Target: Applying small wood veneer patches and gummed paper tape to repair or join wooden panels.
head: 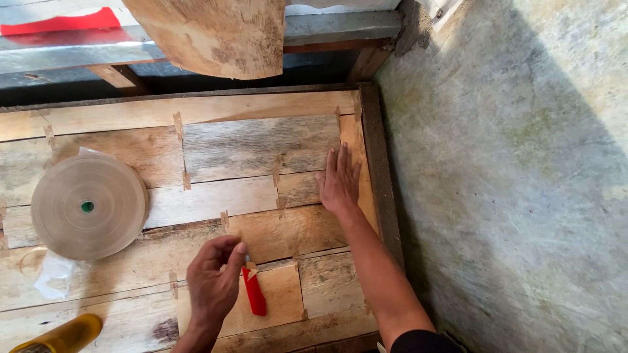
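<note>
The left hand (212, 284) is bent at the fingers, thumb and forefinger pinched on the top end of a small red cutter (254, 292) whose body lies on the wood, near the near edge of the bench (381, 196). The right hand (339, 183) lies flat and open, fingers together and pointing toward the far edge, palm pressed on the veneer sheets (261, 147) close to the right edge; it holds nothing.

The veneer sheets cover nearly the whole bench top as a patchwork of thin wooden pieces, some grey and weathered, some warm brown, laid edge to edge. Short tape strips (177, 125) of brown paper bridge the seams at several places. The cutter rests on a small brown square piece at the near middle, just beside a taped seam.

A large roll of brown paper tape (88, 206) lies flat near the left edge, well apart from both hands. Beside it, toward the near left corner, lies a crumpled bit of clear plastic (55, 276), and at the very corner a yellow bottle (62, 336) shows in part. A loose wooden slab (216, 33) hangs over the far edge. A concrete floor (510, 183) runs along the right side.
</note>
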